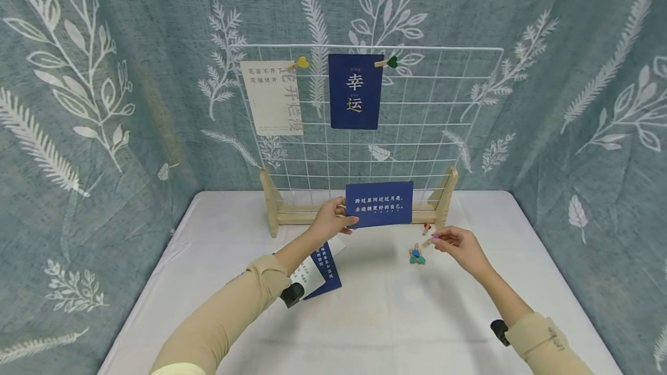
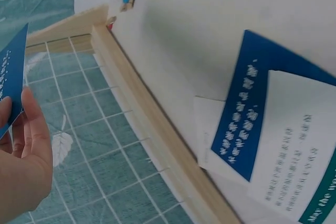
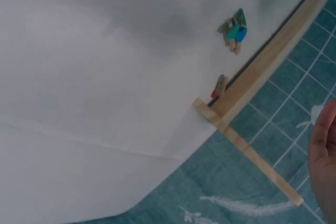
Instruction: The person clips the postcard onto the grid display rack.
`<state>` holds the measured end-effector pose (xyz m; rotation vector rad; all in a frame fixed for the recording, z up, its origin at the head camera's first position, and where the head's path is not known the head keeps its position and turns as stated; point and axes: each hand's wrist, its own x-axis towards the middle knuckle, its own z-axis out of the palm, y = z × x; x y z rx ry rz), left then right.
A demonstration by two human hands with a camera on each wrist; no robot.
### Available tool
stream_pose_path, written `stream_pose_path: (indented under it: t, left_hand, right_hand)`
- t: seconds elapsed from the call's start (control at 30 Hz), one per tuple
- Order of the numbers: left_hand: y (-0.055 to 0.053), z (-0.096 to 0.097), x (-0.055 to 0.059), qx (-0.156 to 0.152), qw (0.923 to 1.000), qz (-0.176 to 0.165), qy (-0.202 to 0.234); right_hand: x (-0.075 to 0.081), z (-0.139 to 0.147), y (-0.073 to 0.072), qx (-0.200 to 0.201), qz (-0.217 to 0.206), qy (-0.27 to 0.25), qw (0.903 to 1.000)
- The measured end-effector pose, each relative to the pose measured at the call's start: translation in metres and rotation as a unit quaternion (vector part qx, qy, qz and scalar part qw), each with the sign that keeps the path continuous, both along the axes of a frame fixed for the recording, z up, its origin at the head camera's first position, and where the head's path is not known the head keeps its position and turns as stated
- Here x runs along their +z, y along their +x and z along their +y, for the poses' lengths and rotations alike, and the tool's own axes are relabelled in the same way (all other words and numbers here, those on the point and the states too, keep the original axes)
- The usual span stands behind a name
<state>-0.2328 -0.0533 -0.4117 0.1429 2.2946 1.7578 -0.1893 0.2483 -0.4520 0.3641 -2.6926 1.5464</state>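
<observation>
My left hand [image 1: 332, 216] pinches the left edge of a dark blue postcard [image 1: 379, 204] printed with white characters, holding it in front of the lower part of the wire grid [image 1: 417, 149]. In the left wrist view that card [image 2: 12, 77] is partly cut off. To the right, my right hand [image 1: 461, 247] pinches a small wooden clothespin [image 1: 428, 242] with a bit of purple at the fingertips. Below and left of it several clothespins [image 1: 417, 256] with green and blue decorations lie in a cluster. A red clothespin [image 1: 426, 228] lies by the stand's right foot.
On the grid hang a cream card [image 1: 273, 100], held by a yellow-heart clothespin [image 1: 301, 62], and a blue card [image 1: 355, 91], held by a green-heart clothespin [image 1: 391, 62]. Overlapping cards [image 2: 294, 145] lie on the table under my left forearm. Wooden feet [image 1: 270, 201] support the grid.
</observation>
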Motion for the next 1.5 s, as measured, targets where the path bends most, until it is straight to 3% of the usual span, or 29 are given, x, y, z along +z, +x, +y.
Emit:
stream_pose_path:
  t: [0.33,0.6,1.17,1.5]
  left_hand:
    - [-0.022,0.017,0.016,0.004,0.9997,0.022,0.009]
    - [-0.027,0.027,0.023,-0.005,0.9993,0.038,-0.002]
    - [-0.041,0.043,0.051,-0.022,0.9972,0.071,-0.007]
    - [-0.052,0.054,0.068,-0.015,0.9949,0.1,-0.006]
  right_hand:
    - [0.028,0.011,-0.011,-0.039,0.024,-0.011,0.9989]
    - [0.038,0.014,-0.014,-0.04,0.039,-0.023,0.9981]
    - [0.072,0.017,-0.031,-0.045,0.05,0.037,0.9971]
    - [0.112,0.013,-0.047,-0.058,0.095,0.075,0.9909]
